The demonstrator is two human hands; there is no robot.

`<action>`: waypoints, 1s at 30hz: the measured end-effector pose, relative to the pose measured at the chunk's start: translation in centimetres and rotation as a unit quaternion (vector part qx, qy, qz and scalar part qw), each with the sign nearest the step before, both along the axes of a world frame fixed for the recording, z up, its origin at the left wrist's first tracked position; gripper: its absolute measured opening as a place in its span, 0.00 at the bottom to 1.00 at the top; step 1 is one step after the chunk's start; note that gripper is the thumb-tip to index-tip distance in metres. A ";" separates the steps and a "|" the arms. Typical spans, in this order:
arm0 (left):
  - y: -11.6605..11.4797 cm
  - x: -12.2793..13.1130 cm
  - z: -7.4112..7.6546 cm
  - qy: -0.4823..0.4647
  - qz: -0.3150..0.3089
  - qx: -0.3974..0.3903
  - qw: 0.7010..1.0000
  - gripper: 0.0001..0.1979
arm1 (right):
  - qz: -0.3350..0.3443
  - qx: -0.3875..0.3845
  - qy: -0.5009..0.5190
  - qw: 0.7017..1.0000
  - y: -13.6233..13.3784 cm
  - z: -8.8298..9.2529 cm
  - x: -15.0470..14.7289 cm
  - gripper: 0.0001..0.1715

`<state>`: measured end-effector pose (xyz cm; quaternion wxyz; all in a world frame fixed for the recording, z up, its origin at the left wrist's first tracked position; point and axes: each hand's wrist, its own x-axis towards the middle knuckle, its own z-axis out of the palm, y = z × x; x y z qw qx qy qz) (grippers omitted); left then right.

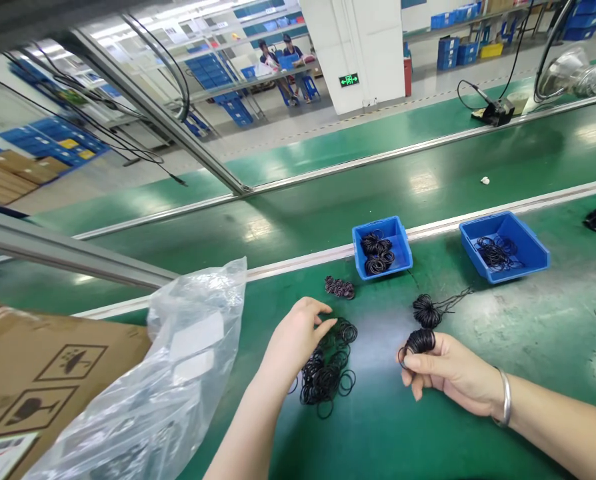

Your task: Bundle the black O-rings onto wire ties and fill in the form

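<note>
My left hand (302, 328) hovers over the far side of a loose pile of black rubber rings (325, 381). Its thumb and index finger are apart, with nothing visible between them; the other fingers are hidden. To the right, my right hand (453, 370) grips a bunch of black rings (421, 341) lined up side by side, one ring hanging at the near end. Just beyond it lies a bundle of black cord (427, 311) with trailing ends. A small dark, twisted cluster of rings (339, 287) rests past my left hand.
Two blue bins, a left one (408, 257) and a right one (541, 257), hold black rings or cords. At left stand a cardboard box (113, 340) and a clear plastic bag (193, 373). A metal frame post (178, 127) rises beyond. Two people sit far back.
</note>
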<state>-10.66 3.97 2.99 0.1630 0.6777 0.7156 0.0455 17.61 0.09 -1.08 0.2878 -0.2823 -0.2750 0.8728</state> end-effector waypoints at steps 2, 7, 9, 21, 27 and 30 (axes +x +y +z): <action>0.6 -0.2 -0.7 0.009 -0.014 -0.014 1.000 0.06 | 0.005 0.002 0.007 1.000 0.0 -0.2 -0.1 0.16; 0.7 0.6 -1.1 0.039 -0.037 -0.028 0.998 0.09 | 0.015 -0.005 0.015 1.000 0.2 -0.3 -0.2 0.16; 0.7 0.9 -0.9 0.042 -0.038 -0.027 0.998 0.09 | 0.013 -0.010 0.016 1.000 0.2 -0.2 -0.2 0.16; -3.8 3.8 3.4 -0.257 -0.010 -0.026 0.966 0.10 | -0.014 0.020 -0.001 1.000 0.4 -0.5 -0.2 0.16; -5.8 8.7 1.6 -0.273 -0.097 0.029 0.957 0.08 | -0.016 0.017 -0.009 1.000 0.3 -0.3 -0.2 0.18; -6.0 10.1 0.6 -0.220 -0.127 0.100 0.962 0.08 | -0.017 0.018 -0.012 1.000 0.2 -0.3 -0.2 0.18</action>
